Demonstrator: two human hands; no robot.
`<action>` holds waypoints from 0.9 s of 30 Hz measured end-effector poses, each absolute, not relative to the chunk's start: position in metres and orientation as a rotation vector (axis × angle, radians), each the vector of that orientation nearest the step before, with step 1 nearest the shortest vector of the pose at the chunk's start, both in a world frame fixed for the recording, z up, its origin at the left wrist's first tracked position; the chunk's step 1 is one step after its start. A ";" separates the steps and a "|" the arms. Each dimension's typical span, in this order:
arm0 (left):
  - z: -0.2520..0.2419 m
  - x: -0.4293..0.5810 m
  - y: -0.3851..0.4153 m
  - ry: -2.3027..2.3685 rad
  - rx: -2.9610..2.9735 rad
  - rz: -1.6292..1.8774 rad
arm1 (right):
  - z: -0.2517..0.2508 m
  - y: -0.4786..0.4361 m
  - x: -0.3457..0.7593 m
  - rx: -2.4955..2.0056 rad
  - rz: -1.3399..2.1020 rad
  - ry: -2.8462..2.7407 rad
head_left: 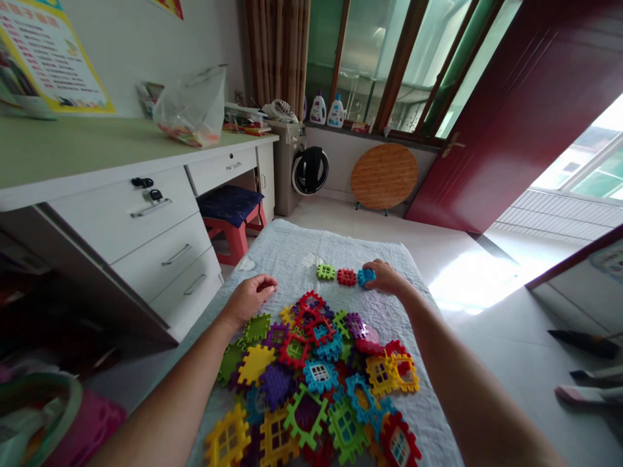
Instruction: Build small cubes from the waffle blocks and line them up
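Three plastic interlocking building blocks lie in a row on the cloth: a green block (326,272), a red block (347,277) and a blue block (364,277). At the row's right end, my right hand (386,277) has its fingers closed on the blue block. My left hand (250,299) rests on the cloth at the left, fingers curled together, with nothing visible in it. Between my forearms spreads a heap of toothed blocks, among them a yellow block (256,364), a purple block (276,385) and a green frame block (305,415). Several have window-like grids.
A pale blue cloth (287,246) covers the table. To the left stands a white desk (146,220) with a plastic bag (195,110) on it. Behind are a pink stool (233,237), a washing machine (289,168) and a round wooden tabletop (384,175).
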State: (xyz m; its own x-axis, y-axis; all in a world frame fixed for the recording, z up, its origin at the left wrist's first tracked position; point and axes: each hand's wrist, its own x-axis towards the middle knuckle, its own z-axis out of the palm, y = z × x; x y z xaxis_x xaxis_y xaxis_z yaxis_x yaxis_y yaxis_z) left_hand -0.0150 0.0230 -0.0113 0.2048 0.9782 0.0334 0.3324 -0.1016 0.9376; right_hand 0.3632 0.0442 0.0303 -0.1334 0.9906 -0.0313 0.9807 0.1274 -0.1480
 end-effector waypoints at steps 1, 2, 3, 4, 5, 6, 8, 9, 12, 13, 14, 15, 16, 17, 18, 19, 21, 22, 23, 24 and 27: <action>-0.011 -0.015 0.023 1.271 1.601 0.923 | 0.031 0.044 0.364 -2.015 0.205 -2.305; -0.010 -0.015 0.023 1.275 1.603 0.923 | 0.032 0.044 0.365 -2.009 0.206 -2.307; -0.010 -0.015 0.022 1.277 1.605 0.921 | 0.034 0.044 0.366 -2.003 0.206 -2.309; -0.010 -0.014 0.022 1.278 1.607 0.920 | 0.035 0.044 0.367 -1.998 0.205 -2.309; -0.009 -0.015 0.022 1.279 1.610 0.919 | 0.036 0.044 0.368 -1.995 0.203 -2.308; -0.009 -0.015 0.022 1.280 1.612 0.918 | 0.037 0.044 0.369 -1.993 0.200 -2.306; -0.009 -0.015 0.021 1.282 1.616 0.918 | 0.036 0.045 0.369 -1.995 0.197 -2.303; -0.009 -0.015 0.021 1.282 1.617 0.919 | 0.035 0.046 0.369 -1.997 0.197 -2.303; -0.008 -0.014 0.020 1.287 1.611 0.927 | 0.030 0.047 0.367 -2.004 0.201 -2.306; -0.007 -0.014 0.020 1.289 1.606 0.928 | 0.028 0.047 0.366 -2.006 0.203 -2.306; -0.006 -0.014 0.019 1.291 1.602 0.928 | 0.027 0.048 0.366 -2.008 0.204 -2.305; -0.006 -0.014 0.019 1.292 1.597 0.927 | 0.027 0.047 0.365 -2.012 0.204 -2.303; -0.005 -0.013 0.019 1.293 1.593 0.927 | 0.027 0.047 0.365 -2.016 0.204 -2.300; -0.005 -0.013 0.019 1.292 1.590 0.928 | 0.027 0.047 0.366 -2.020 0.203 -2.295; -0.006 -0.013 0.019 1.291 1.589 0.929 | 0.027 0.046 0.366 -2.025 0.202 -2.290; -0.006 -0.014 0.019 1.289 1.589 0.932 | 0.027 0.045 0.366 -2.030 0.201 -2.285; -0.007 -0.014 0.020 1.283 1.591 0.935 | 0.027 0.044 0.365 -2.040 0.201 -2.274; -0.008 -0.014 0.020 1.280 1.592 0.935 | 0.027 0.043 0.365 -2.045 0.202 -2.269; -0.009 -0.015 0.020 1.280 1.593 0.934 | 0.028 0.042 0.364 -2.050 0.203 -2.262; -0.009 -0.015 0.020 1.280 1.593 0.933 | 0.028 0.041 0.364 -2.052 0.204 -2.255; -0.008 -0.014 0.020 1.285 1.592 0.931 | 0.033 0.034 0.364 -2.030 0.206 -2.223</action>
State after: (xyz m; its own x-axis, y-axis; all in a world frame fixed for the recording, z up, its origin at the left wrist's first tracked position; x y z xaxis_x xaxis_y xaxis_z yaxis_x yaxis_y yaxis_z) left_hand -0.0142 0.0197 -0.0082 0.1895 0.9814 0.0320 0.3356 -0.0954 0.9372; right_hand 0.3638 0.0343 0.0326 -0.0907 0.9959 -0.0001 0.9790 0.0891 -0.1833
